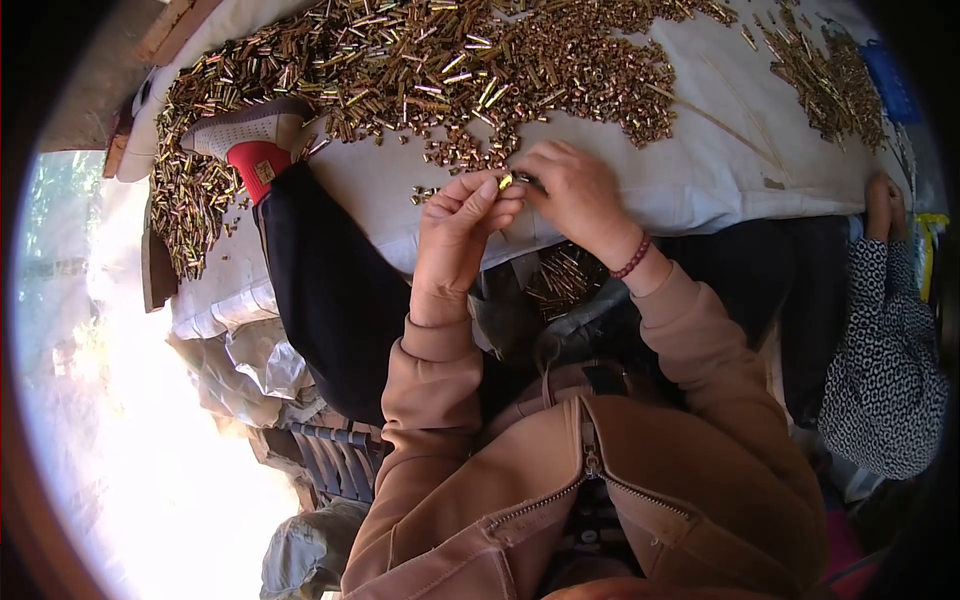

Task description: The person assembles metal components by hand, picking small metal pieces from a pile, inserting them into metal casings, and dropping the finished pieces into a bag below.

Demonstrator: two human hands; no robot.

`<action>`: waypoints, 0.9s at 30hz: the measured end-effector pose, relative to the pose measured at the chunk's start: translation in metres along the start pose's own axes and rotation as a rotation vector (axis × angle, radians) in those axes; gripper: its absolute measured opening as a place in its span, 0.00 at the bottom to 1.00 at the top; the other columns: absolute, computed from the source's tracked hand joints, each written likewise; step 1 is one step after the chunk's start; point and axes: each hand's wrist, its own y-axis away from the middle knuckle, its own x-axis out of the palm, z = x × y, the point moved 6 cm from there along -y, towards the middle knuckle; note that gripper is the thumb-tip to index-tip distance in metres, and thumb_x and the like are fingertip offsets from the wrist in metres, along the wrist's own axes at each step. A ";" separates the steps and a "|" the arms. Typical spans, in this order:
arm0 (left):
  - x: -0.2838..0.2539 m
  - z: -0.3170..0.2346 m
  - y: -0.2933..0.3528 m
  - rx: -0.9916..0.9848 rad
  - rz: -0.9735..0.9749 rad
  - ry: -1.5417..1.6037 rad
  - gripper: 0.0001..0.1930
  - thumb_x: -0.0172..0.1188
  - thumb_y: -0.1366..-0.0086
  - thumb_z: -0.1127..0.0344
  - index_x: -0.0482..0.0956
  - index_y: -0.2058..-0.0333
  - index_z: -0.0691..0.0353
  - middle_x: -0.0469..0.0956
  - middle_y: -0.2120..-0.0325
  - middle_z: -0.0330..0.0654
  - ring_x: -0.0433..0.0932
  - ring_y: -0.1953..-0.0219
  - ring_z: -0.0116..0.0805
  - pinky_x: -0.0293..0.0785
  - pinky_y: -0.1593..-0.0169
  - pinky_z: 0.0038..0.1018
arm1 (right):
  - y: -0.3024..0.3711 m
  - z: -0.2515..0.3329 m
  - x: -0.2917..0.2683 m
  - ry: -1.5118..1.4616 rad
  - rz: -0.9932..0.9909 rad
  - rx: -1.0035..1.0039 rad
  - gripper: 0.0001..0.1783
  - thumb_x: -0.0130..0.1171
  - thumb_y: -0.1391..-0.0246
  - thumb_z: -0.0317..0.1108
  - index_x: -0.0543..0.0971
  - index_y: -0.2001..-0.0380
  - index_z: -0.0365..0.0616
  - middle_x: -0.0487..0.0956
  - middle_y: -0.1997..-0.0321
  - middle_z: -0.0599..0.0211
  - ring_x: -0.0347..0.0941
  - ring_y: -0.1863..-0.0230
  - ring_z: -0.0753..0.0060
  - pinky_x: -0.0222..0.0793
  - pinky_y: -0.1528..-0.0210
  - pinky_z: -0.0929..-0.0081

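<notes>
My left hand (455, 232) pinches a small brass-coloured metal piece (505, 182) at its fingertips. My right hand (578, 192), with a dark red bead bracelet at the wrist, meets it at the same piece, fingers closed on it. Both hands hover over the near edge of a white cloth (700, 170). A large heap of small brass metal pieces (440, 70) covers the cloth just beyond the hands. A few loose pieces (425, 193) lie left of my left hand. Below the hands, a dark container (565, 280) in my lap holds more brass pieces.
My leg in dark trousers with a white and red shoe (250, 135) rests on the cloth at left. A second pile of brass pieces (825, 80) lies at right. Another person's hand (882, 205) and patterned sleeve (885, 360) are at the right edge.
</notes>
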 end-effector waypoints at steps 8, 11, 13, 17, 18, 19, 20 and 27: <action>0.005 -0.019 -0.007 0.112 -0.005 -0.733 0.07 0.58 0.43 0.71 0.78 0.66 0.68 0.77 0.74 0.34 0.70 0.71 0.17 0.67 0.67 0.16 | 0.001 0.003 0.002 0.078 0.008 -0.028 0.06 0.55 0.60 0.26 0.73 0.73 0.43 0.70 0.71 0.63 0.69 0.65 0.59 0.66 0.66 0.65; -0.001 -0.044 -0.037 0.375 -0.235 -0.833 0.09 0.61 0.46 0.68 0.79 0.67 0.65 0.78 0.77 0.38 0.73 0.74 0.22 0.68 0.69 0.20 | 0.001 0.002 -0.004 0.076 0.032 -0.021 0.06 0.54 0.59 0.26 0.73 0.73 0.43 0.70 0.71 0.63 0.68 0.65 0.59 0.66 0.65 0.65; 0.014 -0.057 -0.055 0.449 -0.321 -1.093 0.09 0.62 0.48 0.66 0.79 0.68 0.62 0.77 0.76 0.40 0.74 0.74 0.28 0.69 0.69 0.23 | 0.000 0.001 -0.005 0.075 0.047 -0.019 0.06 0.54 0.59 0.25 0.73 0.72 0.42 0.70 0.70 0.63 0.68 0.64 0.59 0.66 0.64 0.65; 0.030 -0.054 -0.087 0.539 -0.451 -1.755 0.11 0.63 0.51 0.59 0.79 0.69 0.56 0.76 0.72 0.43 0.76 0.70 0.39 0.71 0.67 0.30 | 0.001 0.004 -0.006 0.099 0.010 -0.018 0.06 0.53 0.59 0.25 0.73 0.73 0.42 0.70 0.70 0.62 0.69 0.67 0.59 0.66 0.67 0.65; 0.028 -0.050 -0.089 0.553 -0.457 -1.758 0.10 0.63 0.52 0.58 0.79 0.70 0.55 0.74 0.72 0.42 0.75 0.69 0.43 0.70 0.67 0.35 | 0.000 0.004 -0.007 0.095 -0.025 -0.001 0.05 0.53 0.61 0.24 0.73 0.75 0.41 0.70 0.71 0.62 0.70 0.68 0.59 0.67 0.68 0.65; 0.025 -0.045 -0.091 0.554 -0.452 -1.760 0.10 0.63 0.52 0.58 0.79 0.70 0.55 0.74 0.72 0.42 0.75 0.69 0.43 0.70 0.67 0.35 | -0.001 0.004 -0.007 0.095 -0.028 0.003 0.05 0.53 0.61 0.24 0.73 0.75 0.41 0.70 0.71 0.62 0.70 0.68 0.59 0.67 0.68 0.65; 0.025 -0.043 -0.088 0.574 -0.457 -1.733 0.10 0.63 0.53 0.60 0.78 0.71 0.56 0.74 0.72 0.42 0.74 0.68 0.43 0.70 0.67 0.35 | -0.001 0.002 -0.008 0.024 -0.061 0.040 0.05 0.53 0.60 0.24 0.73 0.75 0.41 0.70 0.71 0.62 0.70 0.69 0.59 0.67 0.70 0.64; 0.020 -0.038 -0.069 0.605 -0.441 -1.800 0.10 0.61 0.51 0.61 0.76 0.71 0.57 0.74 0.72 0.41 0.72 0.65 0.42 0.70 0.65 0.35 | -0.003 -0.024 -0.003 -0.341 -0.118 0.208 0.04 0.54 0.58 0.23 0.74 0.75 0.39 0.71 0.72 0.62 0.72 0.75 0.66 0.69 0.71 0.75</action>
